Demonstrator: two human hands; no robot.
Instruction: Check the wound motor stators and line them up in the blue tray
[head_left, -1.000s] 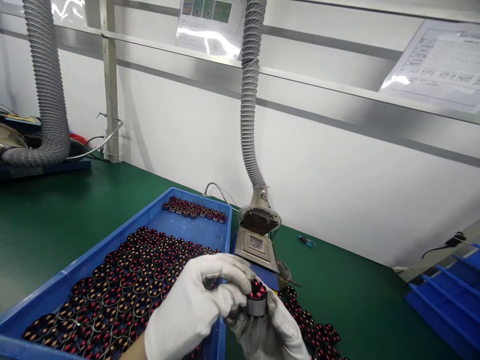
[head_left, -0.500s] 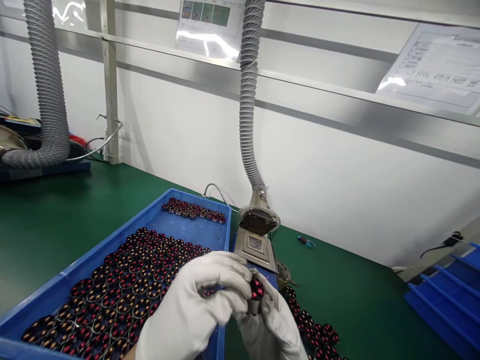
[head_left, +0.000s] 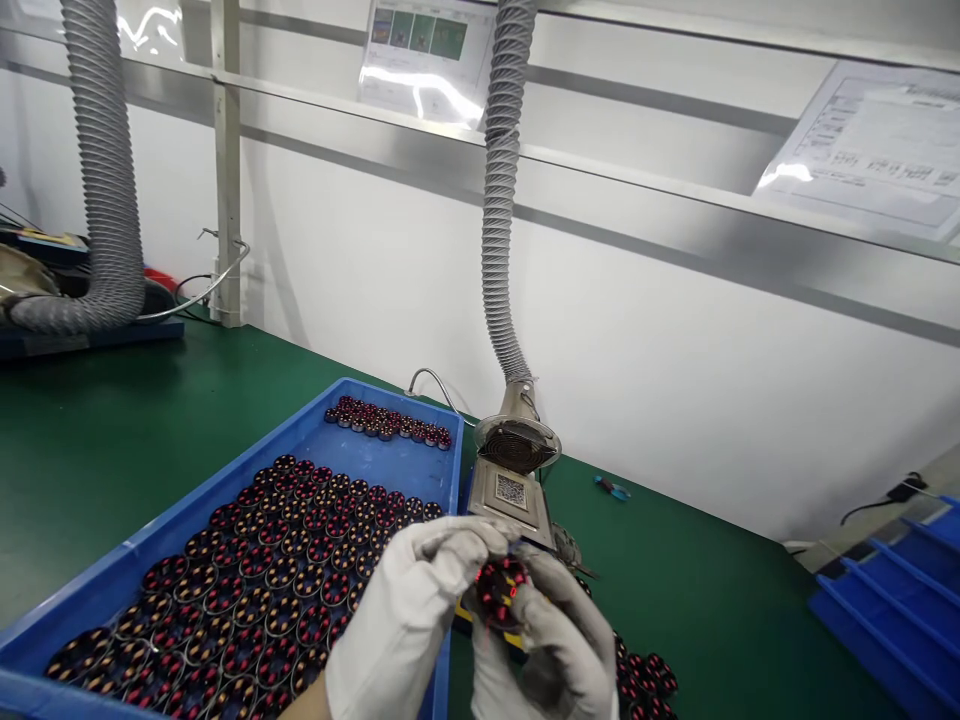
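A small round motor stator [head_left: 493, 598] with red windings is gripped in the white-gloved fingers of my right hand [head_left: 551, 640], its wound face turned up toward me. My left hand [head_left: 420, 590], also gloved, is closed in a pinch at the stator's upper edge. Whatever lies between those fingertips is hidden. To the left, a blue tray [head_left: 247, 487] bears rows of similar stators with red and copper-coloured windings. Just beyond my hands stands a square metal solder pot [head_left: 514, 500]. More stators [head_left: 646, 680] lie on the green bench, right of my right hand.
A grey ribbed exhaust hose [head_left: 501, 210] comes down to a round hood [head_left: 517, 440] over the pot. Blue-handled cutters [head_left: 613, 488] lie on the green bench [head_left: 720, 570]. At the right edge are blue stacked trays [head_left: 900, 590]. Another hose [head_left: 105, 180] hangs at left.
Both hands have moved slightly down. The stator has tilted so that its wound face shows more fully, and my right fingers have shifted over its face.
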